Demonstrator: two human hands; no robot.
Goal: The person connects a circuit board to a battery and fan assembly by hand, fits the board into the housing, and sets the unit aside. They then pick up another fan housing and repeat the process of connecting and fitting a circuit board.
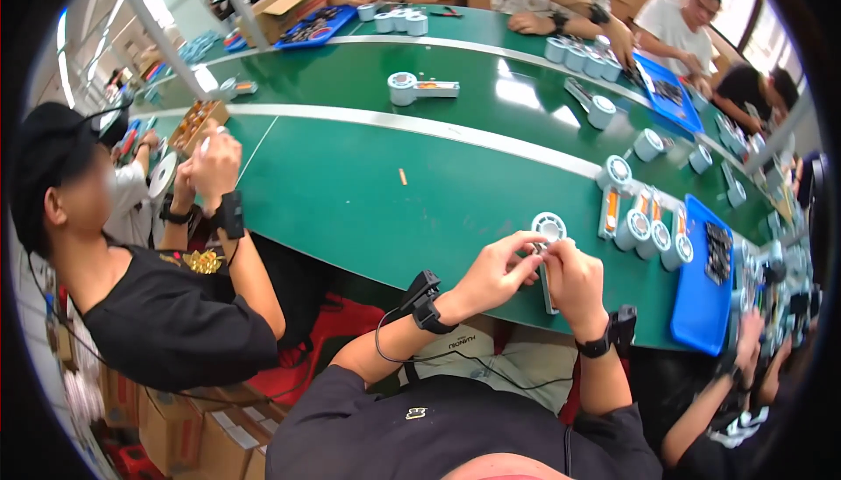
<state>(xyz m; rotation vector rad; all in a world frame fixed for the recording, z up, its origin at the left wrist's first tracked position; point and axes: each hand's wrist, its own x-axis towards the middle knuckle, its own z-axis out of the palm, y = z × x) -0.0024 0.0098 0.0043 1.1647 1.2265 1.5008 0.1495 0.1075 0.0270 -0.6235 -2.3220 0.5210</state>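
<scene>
1. Lying at the near edge of the table point(350, 182), partly hidden beneath the hands: one pale-blue unit point(549, 222), round head, long handle.
2. Left hand point(496, 271): fingertips pinched narrow on a small part point(538, 250), kind unclear.
3. Right hand point(575, 280): curled, fingertips meeting at the same part.
4. Handling, judged: unit light, stiff, smooth, slightly slippery; head perhaps fragile. Hold: handle sides.

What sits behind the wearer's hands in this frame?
Behind the left hand and right hand, a pale-blue device shows its round head and lower handle end; its middle is covered.
</scene>
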